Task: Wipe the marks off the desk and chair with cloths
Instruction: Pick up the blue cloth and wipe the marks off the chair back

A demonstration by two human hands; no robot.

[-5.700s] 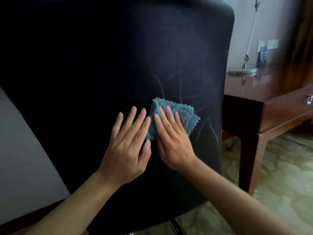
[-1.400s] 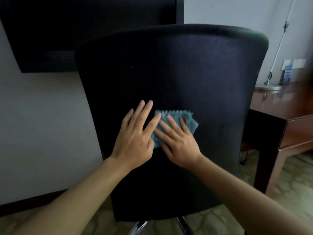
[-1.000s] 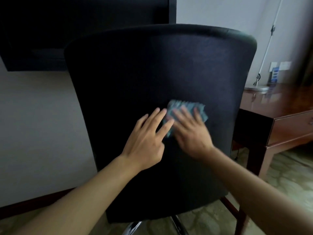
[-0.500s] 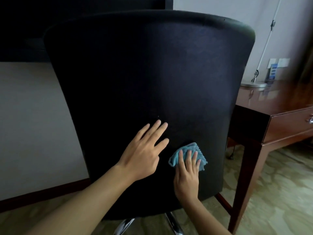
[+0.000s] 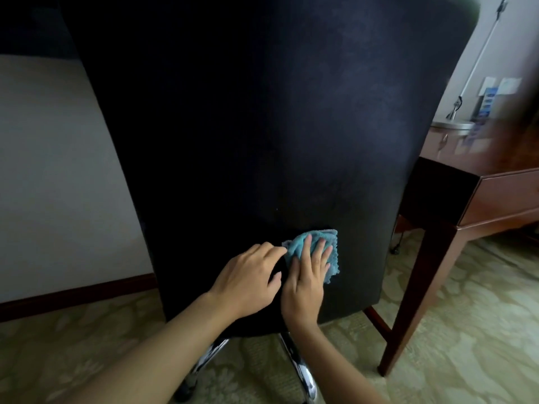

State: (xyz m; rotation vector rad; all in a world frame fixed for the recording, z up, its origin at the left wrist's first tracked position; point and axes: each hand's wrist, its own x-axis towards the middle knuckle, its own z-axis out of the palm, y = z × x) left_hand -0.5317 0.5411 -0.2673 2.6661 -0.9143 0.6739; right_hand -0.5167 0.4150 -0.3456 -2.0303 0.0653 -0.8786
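The right hand (image 5: 306,282) still presses the crumpled teal microfibre cloth (image 5: 313,252) flat-fingered low on the black fabric chair back (image 5: 262,126). The left hand (image 5: 248,279), earlier spread flat, now curls its fingers loosely against the chair, fingertips touching the cloth's edge, gripping nothing.

We see a pale wall (image 5: 52,170) at nine o'clock, with a dark baseboard (image 5: 73,295) along its foot. Patterned greenish carpet (image 5: 466,330) covers the floor from four to eight o'clock. At two o'clock a lamp's round metal base (image 5: 453,125) catches soft light, its thin stem (image 5: 478,56) rising toward one o'clock.
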